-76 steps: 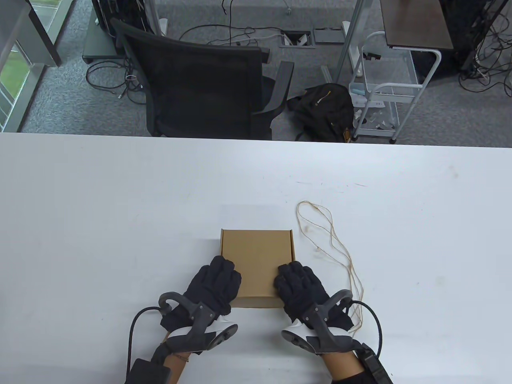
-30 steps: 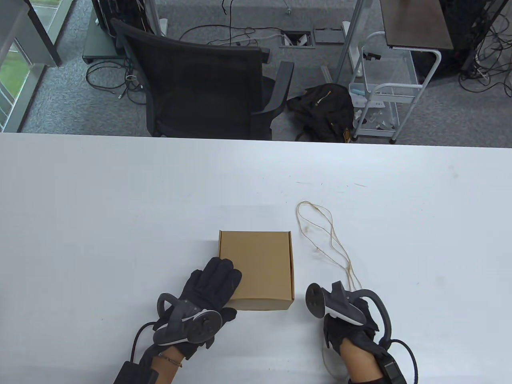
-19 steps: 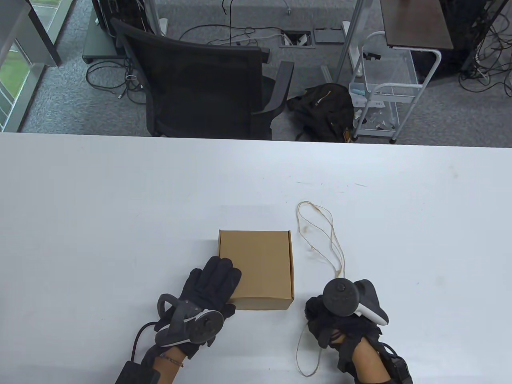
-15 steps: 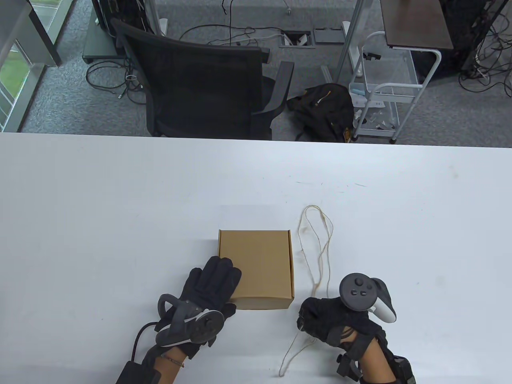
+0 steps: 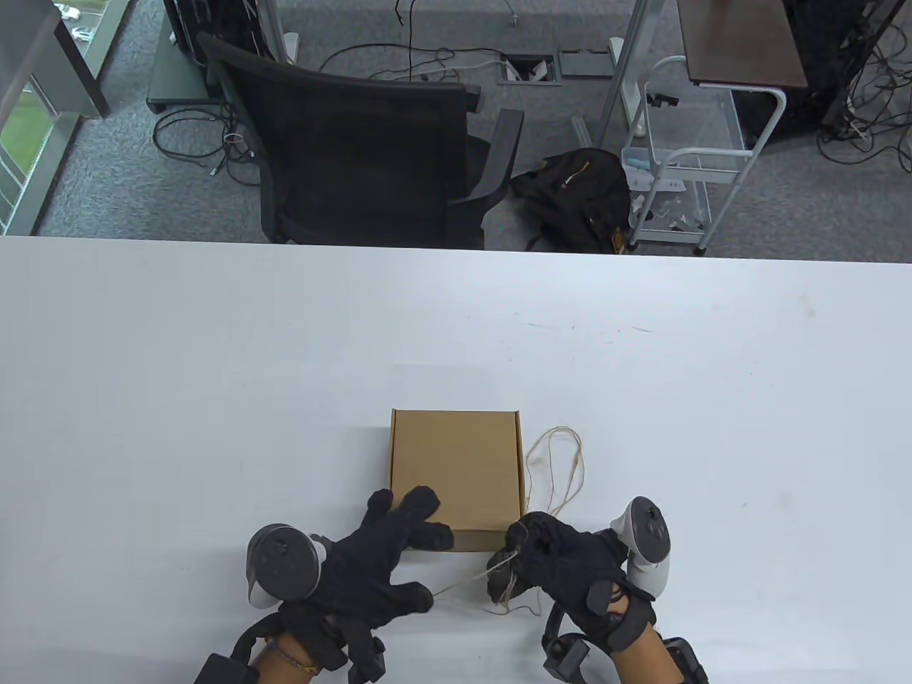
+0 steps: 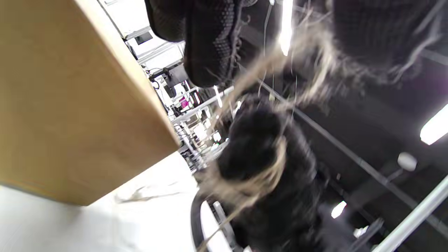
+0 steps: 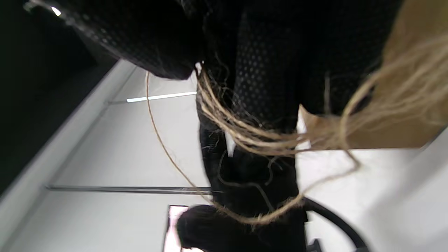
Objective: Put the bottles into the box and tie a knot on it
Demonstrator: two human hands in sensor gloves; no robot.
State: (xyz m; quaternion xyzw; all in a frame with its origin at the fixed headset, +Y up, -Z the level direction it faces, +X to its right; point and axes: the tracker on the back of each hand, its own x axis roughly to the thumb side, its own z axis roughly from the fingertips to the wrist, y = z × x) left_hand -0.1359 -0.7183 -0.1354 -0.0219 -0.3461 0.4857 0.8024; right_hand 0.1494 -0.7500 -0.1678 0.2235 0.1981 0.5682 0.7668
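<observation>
The cardboard box (image 5: 456, 470) sits closed near the table's (image 5: 214, 370) front edge, no bottles in sight, so I judge packing done. My left hand (image 5: 377, 563) rests spread-fingered on its near corner, gripping nothing; my right hand (image 5: 548, 563) pinches the twine (image 5: 559, 463) just beside it. Wrapping and knotting remain.

Beyond your white desk (image 5: 214, 342) you see a black office chair (image 5: 356, 142), a dark backpack (image 5: 577, 196) (on the carpet) and a white cart (image 5: 684, 157).
</observation>
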